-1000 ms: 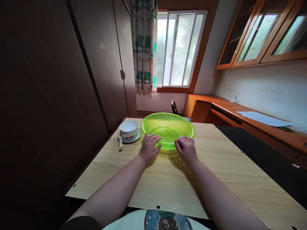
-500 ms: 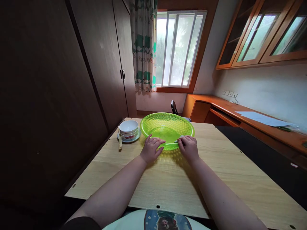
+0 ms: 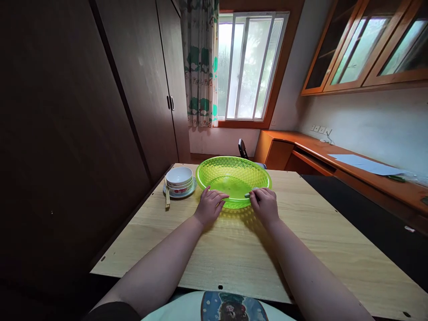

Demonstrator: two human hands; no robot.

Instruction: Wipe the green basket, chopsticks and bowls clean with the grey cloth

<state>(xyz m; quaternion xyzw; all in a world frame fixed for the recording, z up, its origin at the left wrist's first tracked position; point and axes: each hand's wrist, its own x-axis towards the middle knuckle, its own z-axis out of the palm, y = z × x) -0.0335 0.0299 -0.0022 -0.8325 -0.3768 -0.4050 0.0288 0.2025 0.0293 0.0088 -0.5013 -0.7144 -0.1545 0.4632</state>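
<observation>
A translucent green plastic basin with a honeycomb-patterned wall stands on the wooden table. At its near rim, left of centre, my left hand is closed, fingers over the edge and thumb below. My right hand is closed at the near right of the rim. A small pale, cloth-like piece pokes out from its fingers; most of it is hidden. Inside the basin only the bare bottom shows.
Left of the basin, stacked white bowls sit on a plate, with wooden chopsticks leaning beside them. A dark wardrobe borders the left. Behind the table is a chair; a desk with papers runs along the right.
My left thumb has drawn in toward the fingers at the rim. The right hand has shifted very slightly right and down, and the basin stays in place.
</observation>
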